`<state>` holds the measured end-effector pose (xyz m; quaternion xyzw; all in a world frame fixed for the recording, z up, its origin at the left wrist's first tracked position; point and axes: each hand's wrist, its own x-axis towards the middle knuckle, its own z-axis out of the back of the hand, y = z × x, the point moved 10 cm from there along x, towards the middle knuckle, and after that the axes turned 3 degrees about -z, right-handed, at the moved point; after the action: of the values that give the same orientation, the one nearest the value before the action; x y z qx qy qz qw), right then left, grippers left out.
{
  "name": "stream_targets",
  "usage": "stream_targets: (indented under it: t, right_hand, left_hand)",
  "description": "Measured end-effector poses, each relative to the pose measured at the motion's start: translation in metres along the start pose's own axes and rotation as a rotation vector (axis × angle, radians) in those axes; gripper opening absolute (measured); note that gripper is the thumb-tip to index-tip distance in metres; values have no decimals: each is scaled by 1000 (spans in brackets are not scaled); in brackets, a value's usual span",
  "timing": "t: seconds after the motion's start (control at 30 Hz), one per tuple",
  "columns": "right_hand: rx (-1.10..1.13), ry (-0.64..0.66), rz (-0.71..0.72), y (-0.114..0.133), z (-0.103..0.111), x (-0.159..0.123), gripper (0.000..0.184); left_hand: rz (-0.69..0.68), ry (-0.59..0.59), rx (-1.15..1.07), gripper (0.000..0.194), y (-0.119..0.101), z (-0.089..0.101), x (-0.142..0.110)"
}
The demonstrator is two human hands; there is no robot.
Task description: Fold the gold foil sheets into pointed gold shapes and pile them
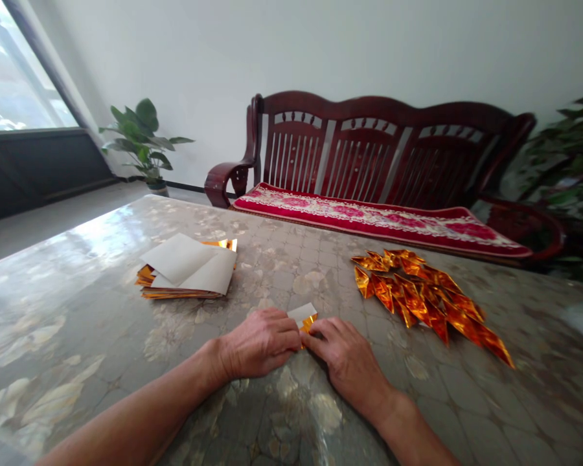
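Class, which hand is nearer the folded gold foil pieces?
Right. The right hand lies below and left of the folded gold foil pieces; the left hand is farther away.

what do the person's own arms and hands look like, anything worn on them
The left forearm and right forearm are bare, with no sleeve, watch or bracelet in view. The left hand and right hand wear no gloves, and no ring shows on the visible fingers.

The left hand (257, 343) and right hand (350, 366) are broad, their forearms (126, 414) bare.
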<state>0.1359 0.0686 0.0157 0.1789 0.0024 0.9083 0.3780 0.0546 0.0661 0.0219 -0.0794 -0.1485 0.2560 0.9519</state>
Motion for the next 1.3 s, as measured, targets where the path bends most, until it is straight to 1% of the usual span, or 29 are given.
stream_targets:
  t: [0.07,0.13,0.2,0.3,0.37,0.47,0.5,0.63,0.77,0.87,0.93,1.1,1.2,1.3]
  right_hand:
    - [-4,8,1,0,-1,0,42]
    - [-10,7,4,1,-1,0,44]
    - [-13,-1,9,1,0,0,42]
    - [-19,-15,16,1,1,0,36]
    - [-25,-18,19,2,1,0,32]
    - [-34,-7,20,3,-1,0,29]
    - [-37,-2,19,4,-1,0,29]
    - [-44,8,12,5,-3,0,29]
    - [-36,11,7,5,-2,-1,31]
    - [-30,16,2,5,-1,-1,30]
    - [-30,14,0,5,-1,-1,30]
    - [-57,-16,15,9,-1,0,30]
    - [-73,-30,25,10,-1,0,30]
    - [-75,-38,31,10,-1,0,29]
  left_hand:
    - [114,-1,-18,13,9,1,-1]
    - [207,16,-39,21,15,1,-3]
    - [270,31,-66,29,19,0,-7]
    - [356,21,-115,36,23,0,-15]
    - [432,-8,-165,33,26,0,-22]
    - [531,-57,-257,17,30,-2,-30]
    - [548,-71,-272,15,31,-3,-31]
    - [535,-73,-250,21,28,-7,-30]
    - [498,-30,-180,25,21,-7,-29]
    - [510,6,-130,26,16,-7,-30]
    - [559,17,-109,23,16,-8,-33]
    - [748,24,-135,17,25,-11,-42]
    - [825,32,-145,14,31,-10,-41]
    - [878,37,-109,13,36,-7,-39]
